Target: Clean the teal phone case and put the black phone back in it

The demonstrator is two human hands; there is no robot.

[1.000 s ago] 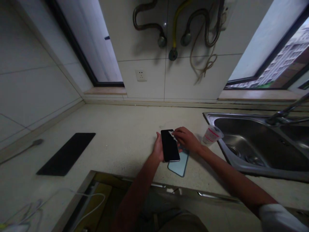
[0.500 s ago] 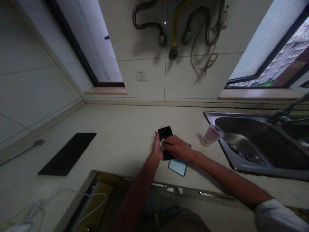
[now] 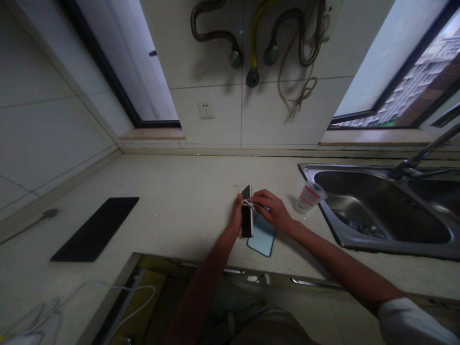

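My left hand (image 3: 236, 218) grips a black phone (image 3: 247, 216) tilted up on its long edge above the pale countertop (image 3: 187, 201). My right hand (image 3: 272, 209) pinches a small white wipe (image 3: 247, 204) against the phone's upper edge. Under both hands a light blue phone case (image 3: 261, 237) lies flat near the counter's front edge.
A clear plastic cup (image 3: 309, 197) with red print lies tipped beside the steel sink (image 3: 381, 215) on the right. A black mat (image 3: 95, 227) lies at the left. White cables (image 3: 118, 306) hang by an open cabinet gap below. Hoses (image 3: 251, 43) and a socket (image 3: 205, 109) are on the wall.
The phone has turned from screen-up to standing on its edge. My right hand moved from rubbing the screen's middle to the phone's upper edge with the wipe.
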